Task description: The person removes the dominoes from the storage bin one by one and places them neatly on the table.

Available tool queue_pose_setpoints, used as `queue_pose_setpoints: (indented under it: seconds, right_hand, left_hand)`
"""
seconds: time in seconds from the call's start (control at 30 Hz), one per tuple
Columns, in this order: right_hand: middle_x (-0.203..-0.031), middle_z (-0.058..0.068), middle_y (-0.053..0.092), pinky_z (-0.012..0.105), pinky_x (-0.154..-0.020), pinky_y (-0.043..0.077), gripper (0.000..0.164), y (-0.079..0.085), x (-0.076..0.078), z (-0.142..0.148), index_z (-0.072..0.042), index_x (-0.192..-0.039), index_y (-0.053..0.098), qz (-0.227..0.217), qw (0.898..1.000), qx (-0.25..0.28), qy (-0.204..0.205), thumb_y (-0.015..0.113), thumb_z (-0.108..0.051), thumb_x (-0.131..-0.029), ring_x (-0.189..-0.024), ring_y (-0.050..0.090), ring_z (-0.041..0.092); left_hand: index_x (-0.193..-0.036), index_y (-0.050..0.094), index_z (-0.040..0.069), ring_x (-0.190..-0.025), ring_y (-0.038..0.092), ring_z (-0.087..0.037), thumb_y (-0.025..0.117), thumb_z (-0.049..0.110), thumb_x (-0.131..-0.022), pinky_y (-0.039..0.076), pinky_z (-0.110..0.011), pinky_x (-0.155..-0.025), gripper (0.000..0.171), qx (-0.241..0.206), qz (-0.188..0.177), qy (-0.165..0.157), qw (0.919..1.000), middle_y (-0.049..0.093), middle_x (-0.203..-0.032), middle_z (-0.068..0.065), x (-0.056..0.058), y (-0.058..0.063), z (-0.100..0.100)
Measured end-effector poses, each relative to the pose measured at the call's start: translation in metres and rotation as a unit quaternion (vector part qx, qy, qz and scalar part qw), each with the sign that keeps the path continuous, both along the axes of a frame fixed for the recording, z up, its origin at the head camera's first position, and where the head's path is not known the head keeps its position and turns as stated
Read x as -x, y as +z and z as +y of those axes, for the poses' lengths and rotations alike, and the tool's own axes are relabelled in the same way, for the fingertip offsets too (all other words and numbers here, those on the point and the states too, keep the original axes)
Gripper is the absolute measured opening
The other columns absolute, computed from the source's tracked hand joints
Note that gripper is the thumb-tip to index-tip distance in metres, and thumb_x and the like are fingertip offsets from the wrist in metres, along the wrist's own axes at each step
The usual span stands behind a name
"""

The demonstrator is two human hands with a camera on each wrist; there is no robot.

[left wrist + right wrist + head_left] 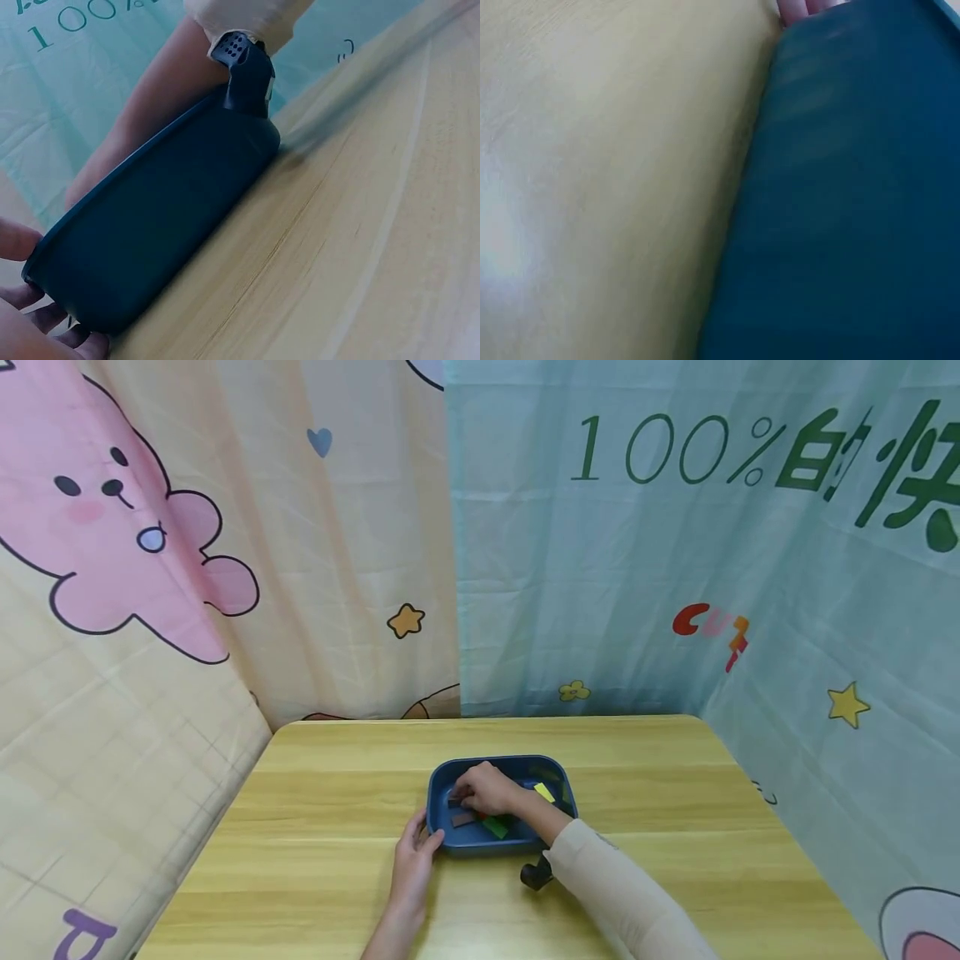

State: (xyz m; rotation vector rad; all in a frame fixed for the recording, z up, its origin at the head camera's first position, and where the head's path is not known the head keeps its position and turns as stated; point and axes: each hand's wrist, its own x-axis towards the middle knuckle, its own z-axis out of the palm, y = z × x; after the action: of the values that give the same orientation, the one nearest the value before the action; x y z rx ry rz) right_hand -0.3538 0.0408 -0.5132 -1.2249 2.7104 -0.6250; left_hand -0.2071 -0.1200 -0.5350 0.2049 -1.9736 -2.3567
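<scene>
A dark blue rectangular bin (495, 850) with rounded corners sits on the table. My left hand (413, 862) grips its near left corner; in the left wrist view the thumb (16, 240) lies at the rim and the fingers curl against the outer wall. Reaching in over the near right side, my right hand (487, 787) pinches a small dark block (453, 802) by the left wall. Around it inside lie a brown block (463, 819), a green block (495, 827) and a yellow block (544, 792). A bit of red shows beneath the right hand, mostly hidden.
The wooden table (315, 793) extends around the bin on all sides. Printed curtains (360, 543) hang behind it and along both sides. A black device (536, 873) on the right wrist hangs close by the bin's near wall.
</scene>
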Motion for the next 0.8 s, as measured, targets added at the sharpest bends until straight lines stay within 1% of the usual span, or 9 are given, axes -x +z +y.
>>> queue_pose_setpoints:
  seconds: [0.17, 0.27, 0.4, 0.5, 0.7, 0.8]
  right_hand:
    - [-0.090, -0.009, 0.073, 0.020, -0.074, 0.054, 0.015, 0.004, -0.003, 0.008, -0.011, -0.107, 0.081, -0.018, 0.999, 0.039, -0.021, 0.076, -0.007, -0.094, -0.080, 0.063, 0.002]
    - [-0.090, -0.008, 0.072, 0.021, -0.073, 0.054, 0.014, 0.010, -0.005, 0.014, -0.010, -0.108, 0.081, -0.038, 0.997, 0.058, -0.036, 0.076, -0.008, -0.094, -0.079, 0.062, 0.004]
    - [-0.090, -0.007, 0.072, 0.022, -0.072, 0.055, 0.014, 0.016, -0.005, 0.022, -0.008, -0.109, 0.079, -0.063, 0.994, 0.069, -0.052, 0.074, -0.009, -0.096, -0.077, 0.062, 0.006]
    - [-0.090, -0.006, 0.072, 0.023, -0.072, 0.055, 0.014, 0.020, -0.003, 0.028, -0.008, -0.109, 0.079, -0.067, 0.993, 0.076, -0.055, 0.074, -0.010, -0.096, -0.077, 0.062, 0.007]
    - [-0.086, -0.007, 0.070, 0.026, -0.072, 0.055, 0.012, 0.028, -0.003, 0.044, -0.006, -0.106, 0.079, -0.070, 0.993, 0.085, -0.038, 0.074, -0.009, -0.096, -0.076, 0.062, 0.008]
    - [-0.084, -0.010, 0.069, 0.027, -0.072, 0.054, 0.012, 0.031, -0.004, 0.054, -0.007, -0.107, 0.079, -0.072, 0.993, 0.081, -0.037, 0.073, -0.010, -0.096, -0.075, 0.060, 0.009]
  left_hand:
    - [-0.156, 0.029, -0.010, -0.145, 0.032, -0.049, 0.053, 0.005, -0.105, 0.031, -0.057, -0.116, 0.058, 0.000, -0.001, -0.005, 1.0000, 0.025, -0.161, -0.034, 0.000, -0.001, -0.002]
    - [-0.156, 0.029, -0.010, -0.145, 0.032, -0.049, 0.054, 0.005, -0.105, 0.031, -0.057, -0.116, 0.058, -0.001, -0.003, -0.005, 1.0000, 0.025, -0.161, -0.034, 0.000, -0.001, -0.003]
    - [-0.155, 0.031, -0.010, -0.144, 0.034, -0.050, 0.054, 0.004, -0.105, 0.033, -0.056, -0.115, 0.057, 0.001, -0.003, -0.001, 1.0000, 0.027, -0.160, -0.035, 0.000, 0.000, -0.003]
    - [-0.155, 0.031, -0.011, -0.143, 0.035, -0.050, 0.053, 0.002, -0.105, 0.035, -0.055, -0.115, 0.056, 0.000, -0.001, 0.000, 1.0000, 0.028, -0.159, -0.036, 0.001, 0.001, -0.003]
    - [-0.154, 0.032, -0.011, -0.144, 0.033, -0.051, 0.054, 0.001, -0.104, 0.033, -0.056, -0.115, 0.056, -0.003, 0.000, 0.002, 1.0000, 0.028, -0.159, -0.035, 0.000, 0.001, -0.001]
    - [-0.154, 0.032, -0.010, -0.144, 0.033, -0.051, 0.054, 0.001, -0.103, 0.033, -0.056, -0.116, 0.057, -0.004, -0.001, 0.004, 1.0000, 0.028, -0.159, -0.035, 0.000, 0.000, 0.000]
